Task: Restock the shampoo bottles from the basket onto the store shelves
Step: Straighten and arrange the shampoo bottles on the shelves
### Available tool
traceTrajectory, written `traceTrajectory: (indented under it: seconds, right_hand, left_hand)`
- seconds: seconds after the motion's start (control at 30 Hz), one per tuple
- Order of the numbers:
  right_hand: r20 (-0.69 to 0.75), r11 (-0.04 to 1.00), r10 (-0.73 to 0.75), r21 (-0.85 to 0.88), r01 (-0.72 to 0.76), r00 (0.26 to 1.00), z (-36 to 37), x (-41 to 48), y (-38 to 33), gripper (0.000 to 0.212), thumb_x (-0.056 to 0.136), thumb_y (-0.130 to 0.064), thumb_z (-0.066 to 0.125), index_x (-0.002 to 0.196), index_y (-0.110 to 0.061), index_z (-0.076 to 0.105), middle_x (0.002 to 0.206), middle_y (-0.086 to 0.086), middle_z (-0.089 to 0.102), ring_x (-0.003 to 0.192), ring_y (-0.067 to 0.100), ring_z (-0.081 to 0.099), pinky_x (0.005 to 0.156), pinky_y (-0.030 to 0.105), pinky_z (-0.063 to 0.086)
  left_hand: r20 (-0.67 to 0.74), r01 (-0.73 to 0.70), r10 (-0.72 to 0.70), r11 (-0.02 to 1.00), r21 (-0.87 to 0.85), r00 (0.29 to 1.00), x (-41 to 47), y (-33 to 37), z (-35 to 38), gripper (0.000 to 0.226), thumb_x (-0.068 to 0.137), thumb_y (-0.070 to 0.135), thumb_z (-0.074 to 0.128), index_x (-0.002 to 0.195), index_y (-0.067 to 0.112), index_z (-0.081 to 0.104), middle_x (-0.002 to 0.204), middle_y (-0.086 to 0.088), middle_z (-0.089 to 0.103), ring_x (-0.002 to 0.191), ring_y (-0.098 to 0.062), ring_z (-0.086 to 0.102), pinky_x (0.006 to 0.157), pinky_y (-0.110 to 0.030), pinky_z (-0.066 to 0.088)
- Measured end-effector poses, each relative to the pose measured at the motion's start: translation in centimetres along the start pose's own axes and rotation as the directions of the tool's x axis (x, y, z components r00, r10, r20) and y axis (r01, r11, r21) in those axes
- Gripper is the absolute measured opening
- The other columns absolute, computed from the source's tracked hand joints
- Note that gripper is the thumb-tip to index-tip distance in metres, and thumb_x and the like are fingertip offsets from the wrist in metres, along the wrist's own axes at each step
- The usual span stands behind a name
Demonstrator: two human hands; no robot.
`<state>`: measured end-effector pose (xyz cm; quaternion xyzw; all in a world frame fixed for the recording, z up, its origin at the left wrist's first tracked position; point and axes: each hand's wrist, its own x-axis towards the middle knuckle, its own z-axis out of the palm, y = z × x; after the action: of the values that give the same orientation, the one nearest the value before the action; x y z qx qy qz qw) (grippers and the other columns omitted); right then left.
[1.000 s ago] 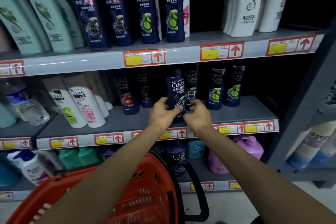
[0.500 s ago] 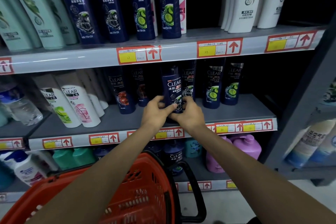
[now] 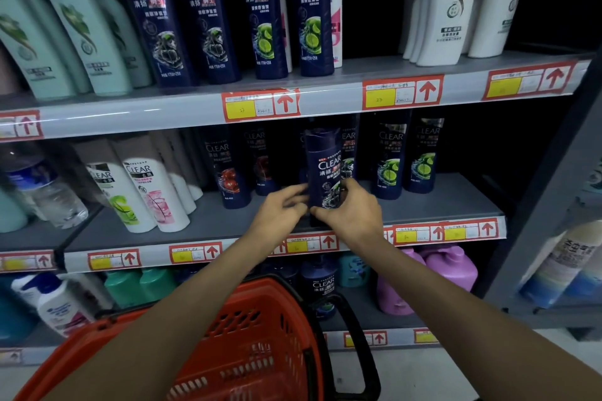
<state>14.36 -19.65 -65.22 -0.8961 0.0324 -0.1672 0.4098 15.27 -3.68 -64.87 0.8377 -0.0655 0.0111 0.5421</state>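
A dark blue CLEAR shampoo bottle (image 3: 326, 169) stands upright near the front of the middle shelf (image 3: 456, 202), in front of other dark blue CLEAR bottles (image 3: 389, 166). My right hand (image 3: 353, 213) grips its lower part from the right, thumb across the front. My left hand (image 3: 279, 209) is just left of it, its loosely extended fingers reaching the bottle's left side. The orange basket (image 3: 260, 342) hangs under my left forearm; its contents are hidden.
White CLEAR bottles (image 3: 153, 192) stand at the left of the middle shelf. Tall blue, green and white bottles fill the top shelf (image 3: 325, 98). Purple jugs (image 3: 449, 270) and teal bottles sit on the bottom shelf. A grey upright (image 3: 553, 205) bounds the right side.
The bottle has moved a little deeper onto the middle shelf. My left hand's fingers have loosened from the bottle, while my right hand keeps its grip.
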Motion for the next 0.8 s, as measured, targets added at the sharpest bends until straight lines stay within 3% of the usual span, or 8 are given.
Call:
traceTrajectory:
  seconds: [0.17,0.3,0.43,0.5,0.7,0.8]
  right_hand:
    - [-0.116,0.999,-0.037,0.019,0.04,0.993,-1.8,-0.5,2.0,0.057,0.068,-0.047,0.086,0.114,-0.024,0.062,0.096,-0.005,0.074,0.089,0.019,0.07,0.079,0.036,0.059]
    - [-0.201,0.998,-0.044,0.027,0.05,0.979,-4.0,-0.5,3.7,0.048,0.071,-0.045,0.086,0.109,-0.026,0.065,0.092,-0.009,0.075,0.085,0.016,0.07,0.077,0.036,0.059]
    - [-0.239,0.998,-0.062,0.006,0.065,0.969,-5.5,-0.8,4.8,0.045,0.071,-0.043,0.088,0.107,-0.026,0.068,0.089,-0.012,0.074,0.082,0.014,0.069,0.07,0.029,0.054]
    - [-0.233,0.998,-0.066,-0.001,0.068,0.97,-5.8,-0.8,5.1,0.045,0.071,-0.041,0.089,0.108,-0.025,0.067,0.085,-0.017,0.068,0.079,0.009,0.066,0.068,0.024,0.048]
    - [-0.23,0.992,-0.128,-0.015,0.128,0.965,-5.9,-0.7,5.7,0.049,0.071,-0.039,0.09,0.112,-0.025,0.067,0.088,-0.02,0.065,0.08,0.005,0.062,0.072,0.022,0.048]
    - [-0.221,0.989,-0.145,-0.035,0.141,0.964,-5.5,-0.4,5.9,0.051,0.07,-0.039,0.091,0.113,-0.025,0.067,0.098,-0.012,0.074,0.086,0.01,0.068,0.076,0.028,0.056]
  left_hand:
    - [-0.112,0.047,-0.032,0.99,0.131,0.993,1.3,-1.0,0.6,0.039,0.095,0.013,0.063,0.134,0.017,0.063,0.088,0.006,0.072,0.092,-0.014,0.067,0.079,-0.024,0.05]
    - [-0.199,0.113,-0.088,0.986,0.12,0.976,2.5,-0.7,1.5,0.06,0.091,0.033,0.076,0.144,0.019,0.05,0.097,0.008,0.065,0.098,-0.014,0.062,0.084,-0.027,0.046]
    - [-0.282,0.138,-0.101,0.984,0.114,0.954,4.7,0.3,2.8,0.086,0.082,0.046,0.082,0.152,0.017,0.04,0.128,-0.003,0.063,0.115,-0.023,0.061,0.094,-0.034,0.051]
    - [-0.33,0.151,-0.108,0.983,0.107,0.938,6.0,0.6,3.5,0.09,0.078,0.052,0.084,0.15,0.016,0.043,0.135,-0.004,0.06,0.122,-0.027,0.06,0.099,-0.04,0.053]
    - [-0.447,0.192,-0.145,0.979,0.063,0.883,7.9,1.3,4.3,0.073,0.082,0.052,0.081,0.134,0.007,0.055,0.128,-0.01,0.067,0.114,-0.032,0.064,0.084,-0.037,0.051]
    - [-0.431,0.169,-0.107,0.98,0.106,0.896,7.4,1.2,3.5,0.064,0.082,0.051,0.081,0.127,0.012,0.058,0.119,-0.006,0.069,0.109,-0.03,0.065,0.086,-0.041,0.055]
